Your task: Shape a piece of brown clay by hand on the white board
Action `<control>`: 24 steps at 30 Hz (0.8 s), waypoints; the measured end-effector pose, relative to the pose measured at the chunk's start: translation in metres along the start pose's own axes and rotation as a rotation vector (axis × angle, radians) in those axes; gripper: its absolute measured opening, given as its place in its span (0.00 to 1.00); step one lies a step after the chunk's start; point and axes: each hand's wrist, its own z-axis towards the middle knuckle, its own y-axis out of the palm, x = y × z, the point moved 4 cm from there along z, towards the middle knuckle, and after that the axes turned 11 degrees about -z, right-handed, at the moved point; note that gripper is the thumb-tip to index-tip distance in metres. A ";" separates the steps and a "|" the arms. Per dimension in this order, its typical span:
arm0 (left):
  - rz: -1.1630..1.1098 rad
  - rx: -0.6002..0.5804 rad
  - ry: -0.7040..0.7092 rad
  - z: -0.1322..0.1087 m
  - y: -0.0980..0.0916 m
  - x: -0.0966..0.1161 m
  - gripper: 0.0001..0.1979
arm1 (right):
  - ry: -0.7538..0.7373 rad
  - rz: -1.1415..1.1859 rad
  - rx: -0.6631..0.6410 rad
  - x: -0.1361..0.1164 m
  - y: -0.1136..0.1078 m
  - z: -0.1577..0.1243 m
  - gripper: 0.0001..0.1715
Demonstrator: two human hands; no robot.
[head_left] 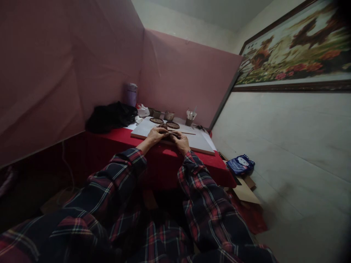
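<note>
My left hand (155, 136) and my right hand (180, 140) rest close together at the near edge of a white board (201, 143) on a red-covered table (123, 137). Both hands have their fingers curled around a small dark piece (169, 133) between them; it is too small to name. Just beyond the hands lie two dark round discs (156, 120) (172, 125) and a thin wooden stick (186, 132) on the board. My sleeves are red and dark plaid.
A black bag (111, 116), a purple jar (129, 94) and white tissue (142, 110) sit at the back left. Small cups (169, 115) and a pot of tools (189, 118) stand behind the board. Pink partitions surround the table. A blue packet (241, 164) and cardboard (245, 191) lie on the floor at right.
</note>
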 end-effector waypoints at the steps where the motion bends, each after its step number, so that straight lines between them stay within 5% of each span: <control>1: 0.000 -0.006 0.002 0.000 0.000 0.000 0.20 | 0.006 -0.002 0.007 0.000 -0.001 0.000 0.16; 18: 0.126 0.018 -0.042 -0.003 -0.003 0.007 0.14 | 0.057 -0.004 0.066 -0.002 -0.005 -0.001 0.17; 24: 0.156 0.040 -0.036 -0.001 -0.004 0.004 0.14 | 0.104 -0.135 0.054 -0.004 -0.007 -0.002 0.10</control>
